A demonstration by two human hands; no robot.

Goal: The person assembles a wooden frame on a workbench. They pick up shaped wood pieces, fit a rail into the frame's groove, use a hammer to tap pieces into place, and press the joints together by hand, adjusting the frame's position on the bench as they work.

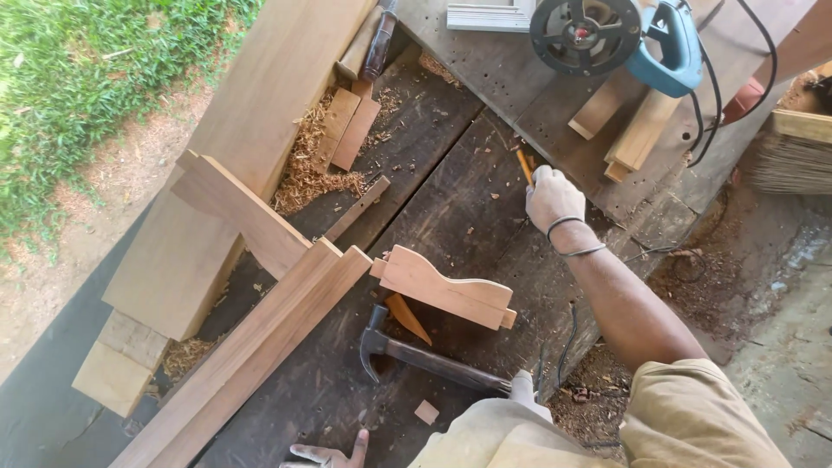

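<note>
Fingers [544,180] of the right hand [552,199] are being curled shut round a pencil [523,165], orange, its tip pointing up and away over the bench [451,208]. Two dark bands are being worn at that wrist. Pencil is being held just above the dark planks, near the bench's mid-right, below the saw.

Left hand [328,452] is being pressed flat on the bench at the bottom edge; fingers spread, thumb up, nothing gripped.

Btwn the hands a hammer [425,357] is lying on the bench, claw head to the left, handle running right toward the person's lap. Just above it a shaped block [444,289] w/ a wavy top edge is lying, one end touching a long rail [260,351] that is being crossed by a shorter board [238,212]. A thin wedge [406,317] is lying btwn block and hammer head; a small wood chip [425,412] sits near the bottom.

Shavings [308,169] are piled by the wide plank [251,130] at left. At top a blue circ. saw [620,39] is resting blade-side up, cord trailing right, w/ offcuts [637,134] just beside it. Grass [87,78] is showing at far left.
</note>
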